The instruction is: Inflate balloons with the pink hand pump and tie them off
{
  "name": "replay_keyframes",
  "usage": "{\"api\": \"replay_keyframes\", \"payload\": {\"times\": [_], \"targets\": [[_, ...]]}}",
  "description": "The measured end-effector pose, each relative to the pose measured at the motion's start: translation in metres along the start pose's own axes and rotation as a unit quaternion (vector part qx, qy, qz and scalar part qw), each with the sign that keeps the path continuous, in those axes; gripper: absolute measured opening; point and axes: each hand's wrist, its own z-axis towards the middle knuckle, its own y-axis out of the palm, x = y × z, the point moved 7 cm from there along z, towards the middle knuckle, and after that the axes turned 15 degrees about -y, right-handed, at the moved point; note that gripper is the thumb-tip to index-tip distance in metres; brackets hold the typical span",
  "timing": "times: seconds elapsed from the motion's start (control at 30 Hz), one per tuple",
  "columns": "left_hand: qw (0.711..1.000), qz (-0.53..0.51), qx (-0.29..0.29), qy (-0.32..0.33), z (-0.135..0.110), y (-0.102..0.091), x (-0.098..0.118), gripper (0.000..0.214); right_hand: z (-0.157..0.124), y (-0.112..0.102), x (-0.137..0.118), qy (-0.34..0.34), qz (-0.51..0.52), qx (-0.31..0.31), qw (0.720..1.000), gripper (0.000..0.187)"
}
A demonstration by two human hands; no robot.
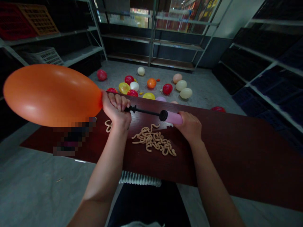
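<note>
A large inflated orange balloon (52, 94) reaches out to the left from my left hand (117, 107). That hand is closed around the balloon's neck and the black end of a balloon pump. My right hand (190, 126) wraps round the pump's pink barrel (174, 117). Between my hands the black rod (148, 112) shows, drawn out of the barrel. The joint of balloon and pump is hidden inside my left fingers. Below the pump, a loose pile of tan, curly, string-like pieces (153, 140) lies on the dark red-brown table (227, 148).
Several balloons lie on the floor beyond the table, among them an orange balloon (151, 83) and a red balloon (167, 89). A blurred-out object (75, 137) is at the table's left. Metal shelves (176, 45) line the walls, with crates (39, 17) at the left.
</note>
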Motion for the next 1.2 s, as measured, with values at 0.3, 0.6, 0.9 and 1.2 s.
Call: {"api": "replay_keyframes", "payload": {"times": [0.3,0.6,0.9,1.2], "targets": [[1.000,-0.008,0.003,0.000,-0.004,-0.002,-0.008,0.062,-0.001,-0.006,-0.008,-0.018,0.006,0.018,1.000,0.031],[0.995,0.074,0.001,-0.061,-0.024,0.007,-0.061,0.062,0.000,-0.013,-0.037,-0.061,0.036,-0.017,0.997,0.031],[0.991,0.104,-0.008,-0.082,-0.018,0.002,-0.071,0.063,0.003,-0.011,-0.045,-0.081,0.073,-0.026,0.994,0.033],[0.993,0.112,-0.019,-0.037,-0.006,0.000,-0.034,0.059,0.010,-0.017,-0.033,-0.066,0.062,0.034,0.995,0.029]]}}
